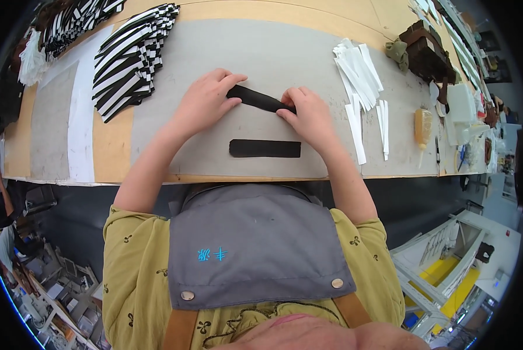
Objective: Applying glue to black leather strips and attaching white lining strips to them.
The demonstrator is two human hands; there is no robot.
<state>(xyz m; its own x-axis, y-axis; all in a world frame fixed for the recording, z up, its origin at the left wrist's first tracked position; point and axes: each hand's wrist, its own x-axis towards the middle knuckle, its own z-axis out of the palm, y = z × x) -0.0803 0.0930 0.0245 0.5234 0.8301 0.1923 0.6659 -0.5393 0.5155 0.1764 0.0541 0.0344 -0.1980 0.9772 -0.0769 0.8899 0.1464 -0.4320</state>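
Observation:
Between my two hands a black strip is held a little slantwise above the grey mat. My left hand pinches its left end between thumb and fingers. At the other end, the thumb and curled fingers of my right hand close on it. Nearer to me, a second flat black strip lies crosswise on the mat, touched by neither hand. To the right of my right hand are several loose white strips, some stacked and some apart.
Black and white strips form a fanned pile at left, with another pile behind. At right stand a dark brown block, a bottle of amber liquid and a white container. The table's front edge runs before me.

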